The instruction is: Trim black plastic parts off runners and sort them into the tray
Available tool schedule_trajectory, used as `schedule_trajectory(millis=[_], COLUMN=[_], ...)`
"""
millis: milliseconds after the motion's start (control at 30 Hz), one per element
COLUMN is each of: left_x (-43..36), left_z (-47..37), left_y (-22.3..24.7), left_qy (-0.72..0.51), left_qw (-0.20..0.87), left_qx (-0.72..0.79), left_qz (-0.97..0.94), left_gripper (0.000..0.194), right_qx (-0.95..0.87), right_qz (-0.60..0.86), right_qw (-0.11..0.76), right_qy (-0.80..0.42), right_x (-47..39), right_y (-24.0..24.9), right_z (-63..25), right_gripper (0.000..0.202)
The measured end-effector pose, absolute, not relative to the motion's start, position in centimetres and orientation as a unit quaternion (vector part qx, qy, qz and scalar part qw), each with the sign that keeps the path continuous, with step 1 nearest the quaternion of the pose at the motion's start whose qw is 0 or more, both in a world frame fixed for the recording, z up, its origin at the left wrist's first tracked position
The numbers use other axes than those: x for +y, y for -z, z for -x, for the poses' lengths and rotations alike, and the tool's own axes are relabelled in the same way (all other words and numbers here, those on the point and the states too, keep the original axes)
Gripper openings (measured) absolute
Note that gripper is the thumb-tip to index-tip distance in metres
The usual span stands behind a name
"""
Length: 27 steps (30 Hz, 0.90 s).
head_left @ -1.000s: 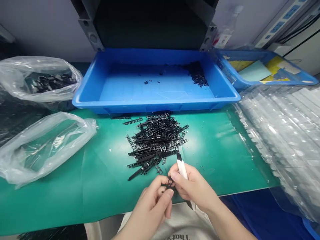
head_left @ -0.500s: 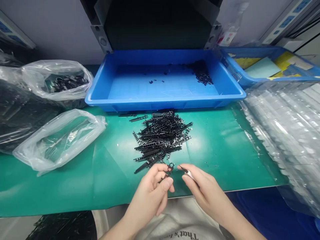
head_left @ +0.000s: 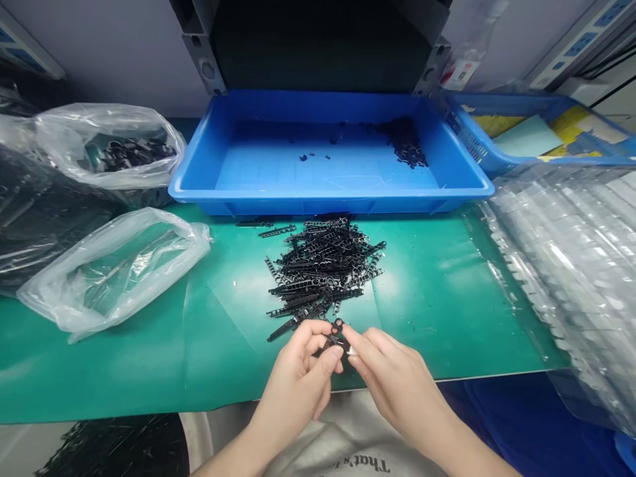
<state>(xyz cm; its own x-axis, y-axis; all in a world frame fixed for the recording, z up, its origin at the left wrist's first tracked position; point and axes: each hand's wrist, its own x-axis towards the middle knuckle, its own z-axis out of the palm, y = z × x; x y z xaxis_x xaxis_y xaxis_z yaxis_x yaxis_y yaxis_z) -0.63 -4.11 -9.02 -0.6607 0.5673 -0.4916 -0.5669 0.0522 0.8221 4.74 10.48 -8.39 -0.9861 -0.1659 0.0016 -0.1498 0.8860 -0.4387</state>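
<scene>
Just in front of my body, my left hand (head_left: 295,374) pinches a small black plastic part (head_left: 338,324) with ring-shaped openings at its top. My right hand (head_left: 400,374) is closed on a thin dark-tipped tool with a white section (head_left: 352,352); only a bit of white shows now between the fingers. The right fingertips meet the black part, and the two hands nearly touch. Exactly where the tool's tip lies is hidden. Right beyond the hands, a pile of narrow black plastic strips (head_left: 322,265) with ladder-like openings lies on the green mat (head_left: 228,358).
A blue tray (head_left: 298,194) behind the pile holds small black pieces at its right. Clear plastic bags (head_left: 114,278) stand left, one with black parts inside. Stacked clear trays (head_left: 571,278) and a blue basket (head_left: 477,142) are right. A bin of black scraps (head_left: 119,447) sits below.
My right hand has moved left, bringing its tool against the black part in my left hand. The left hand has barely moved. The view has shifted slightly.
</scene>
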Motion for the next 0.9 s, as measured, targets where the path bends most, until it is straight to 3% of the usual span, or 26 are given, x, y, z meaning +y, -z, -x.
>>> schedule_trajectory(millis=[600, 900], left_x=[-3.7, -4.3], left_z=[0.8, 0.9], left_y=[9.1, 9.8], left_qy=[-0.696, -0.681], left_qw=[0.390, 0.399], left_qx=[0.601, 0.614], left_qz=[0.049, 0.009], left_gripper=[0.030, 0.023], right_qx=[0.977, 0.936], right_qz=[0.020, -0.025], right_qw=[-0.041, -0.030], right_qy=[0.209, 0.351], right_x=[8.6, 10.3], right_y=[9.1, 8.3], right_z=[-4.5, -3.0], right_gripper=[0.034, 0.031])
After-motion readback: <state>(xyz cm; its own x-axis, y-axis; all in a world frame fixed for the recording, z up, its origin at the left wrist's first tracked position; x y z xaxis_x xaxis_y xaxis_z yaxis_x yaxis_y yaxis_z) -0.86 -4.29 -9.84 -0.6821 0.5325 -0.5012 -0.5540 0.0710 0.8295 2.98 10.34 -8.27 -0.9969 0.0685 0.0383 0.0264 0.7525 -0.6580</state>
